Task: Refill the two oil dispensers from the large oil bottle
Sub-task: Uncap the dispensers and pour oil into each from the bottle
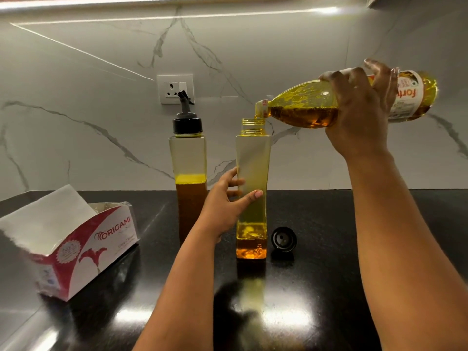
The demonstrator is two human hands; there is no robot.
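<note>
My right hand (pixel 359 110) grips the large oil bottle (pixel 304 107), tipped almost level with its mouth over the neck of an uncapped square dispenser (pixel 252 158). A thin stream of oil runs into that neck. Golden oil fills only the dispenser's bottom part. My left hand (pixel 225 206) holds this dispenser around its narrow middle, upright on the black counter. Its black cap (pixel 283 239) lies just to its right. The other dispenser (pixel 188 160) stands to the left, capped with a black pour spout, about half full of oil.
An open red-and-white tissue box (pixel 76 239) sits at the left on the glossy black counter (pixel 316 300). A white marble wall with a power socket (pixel 174 88) rises right behind the dispensers.
</note>
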